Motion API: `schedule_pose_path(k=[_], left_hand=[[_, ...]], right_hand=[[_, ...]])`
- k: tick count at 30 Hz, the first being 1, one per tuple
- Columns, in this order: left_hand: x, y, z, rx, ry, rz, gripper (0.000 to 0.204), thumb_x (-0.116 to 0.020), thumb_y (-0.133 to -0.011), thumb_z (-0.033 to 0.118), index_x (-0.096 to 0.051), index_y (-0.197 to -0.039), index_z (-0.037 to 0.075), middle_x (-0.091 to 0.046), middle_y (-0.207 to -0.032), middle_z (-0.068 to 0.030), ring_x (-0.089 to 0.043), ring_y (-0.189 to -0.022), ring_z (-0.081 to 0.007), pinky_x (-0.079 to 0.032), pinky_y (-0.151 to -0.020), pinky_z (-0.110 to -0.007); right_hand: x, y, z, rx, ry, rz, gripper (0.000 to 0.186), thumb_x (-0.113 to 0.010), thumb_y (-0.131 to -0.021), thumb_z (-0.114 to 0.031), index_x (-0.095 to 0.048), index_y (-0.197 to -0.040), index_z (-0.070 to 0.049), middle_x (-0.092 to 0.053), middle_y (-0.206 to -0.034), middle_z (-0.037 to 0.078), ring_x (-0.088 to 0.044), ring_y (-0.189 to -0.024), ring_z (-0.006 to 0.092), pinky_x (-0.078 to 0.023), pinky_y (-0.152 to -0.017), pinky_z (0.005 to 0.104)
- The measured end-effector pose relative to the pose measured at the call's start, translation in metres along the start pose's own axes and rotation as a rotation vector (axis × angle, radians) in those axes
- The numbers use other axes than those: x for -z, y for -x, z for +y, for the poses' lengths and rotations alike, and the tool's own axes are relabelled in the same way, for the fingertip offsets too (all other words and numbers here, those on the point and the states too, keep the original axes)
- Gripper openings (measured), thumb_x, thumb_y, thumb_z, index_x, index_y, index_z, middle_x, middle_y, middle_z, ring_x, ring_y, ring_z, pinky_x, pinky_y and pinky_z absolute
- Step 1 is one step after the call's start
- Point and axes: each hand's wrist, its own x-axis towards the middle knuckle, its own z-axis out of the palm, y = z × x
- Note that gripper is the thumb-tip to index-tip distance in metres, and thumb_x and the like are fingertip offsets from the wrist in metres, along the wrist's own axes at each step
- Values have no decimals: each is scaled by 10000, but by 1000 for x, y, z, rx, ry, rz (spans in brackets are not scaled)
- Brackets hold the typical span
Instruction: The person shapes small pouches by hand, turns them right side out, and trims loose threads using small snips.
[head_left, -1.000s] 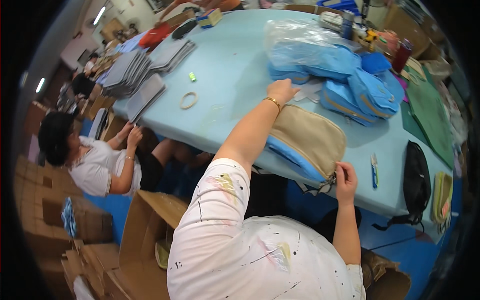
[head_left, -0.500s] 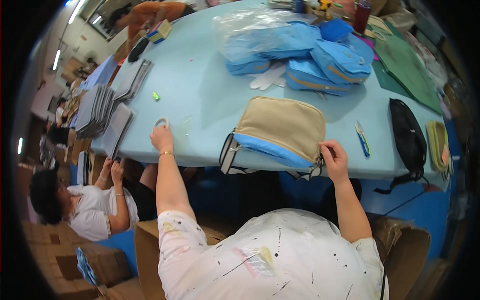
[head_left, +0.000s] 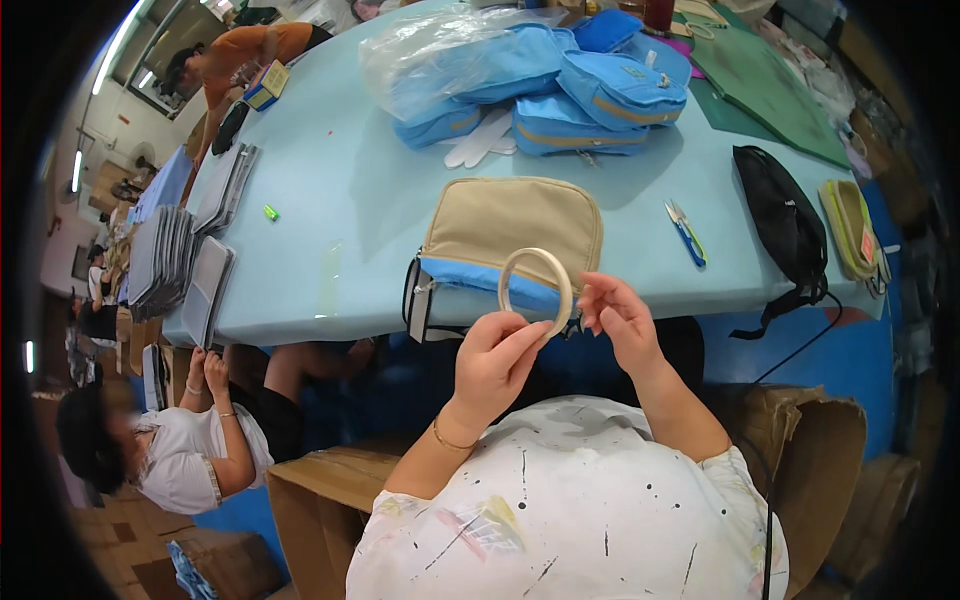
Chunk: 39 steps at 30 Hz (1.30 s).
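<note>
My left hand (head_left: pixel 492 362) holds a thin pale roll of tape (head_left: pixel 535 290) upright in front of my chest, gripped at its lower edge. My right hand (head_left: pixel 618 315) is beside it, fingertips near the ring's right side; I cannot tell whether they touch it. Just beyond both hands, a beige and blue pouch (head_left: pixel 505 235) lies flat at the near edge of the light blue table (head_left: pixel 340 190).
Blue pouches (head_left: pixel 600 85) and a clear plastic bag (head_left: pixel 440 50) are piled at the far side. Small scissors (head_left: pixel 685 232), a black bag (head_left: pixel 785 225) and green bags (head_left: pixel 850 230) lie right. Grey stacks (head_left: pixel 180 265) sit left. A person (head_left: pixel 170 450) crouches lower left; cardboard boxes (head_left: pixel 310 510) stand below.
My left hand picked the tape ring off the table at the left and brought it in front of me. My right hand left the pouch's edge and rose toward the ring.
</note>
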Motion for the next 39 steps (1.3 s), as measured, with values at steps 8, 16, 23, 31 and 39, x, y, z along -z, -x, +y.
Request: schedule_pose_path(k=[8,16,23,31,39], left_hand=[[-26,3,10,-31,-83,-122,287,-705,-740,-39,-679,-1015,41,-544,-993,-97,-556,-763,-197,-469,-673,-290],[-30,11,-4,566,756,47,382,-528,-922,24,-459,-1296,-8,-538,-1227,-128,-567,-1072,-214,-467,-893,-313],[-31,17,3,686,1110,-114,323,-536,-931,58,-521,-1246,-16,-605,-1172,-146,-609,-1038,-213,-473,-906,-318],[-34,16,-3,894,1339,-91,335,-557,-925,70,-519,-1250,-5,-627,-1111,-105,-608,-1040,-186,-487,-903,-301],[-41,21,-3,978,1364,-103,405,-576,-892,10,-488,-1287,4,-596,-1173,-103,-588,-1080,-195,-479,-928,-288]], right_hand=[[3,19,-10,-163,-4,102,311,-605,-903,-83,-540,-1195,2,-610,-927,11,-566,-793,54,-465,-670,189],[23,28,3,-244,-215,206,273,-566,-935,-151,-578,-1169,-10,-634,-907,24,-557,-726,59,-481,-660,210],[17,34,22,-213,-129,212,282,-546,-947,-140,-556,-1204,-25,-632,-933,27,-556,-729,65,-489,-682,217],[23,36,18,-319,-135,250,306,-568,-934,-142,-536,-1216,-28,-629,-956,43,-565,-717,68,-504,-652,226],[17,34,13,-306,-255,260,464,-567,-924,-103,-374,-1341,-45,-605,-916,52,-572,-704,77,-518,-630,226]])
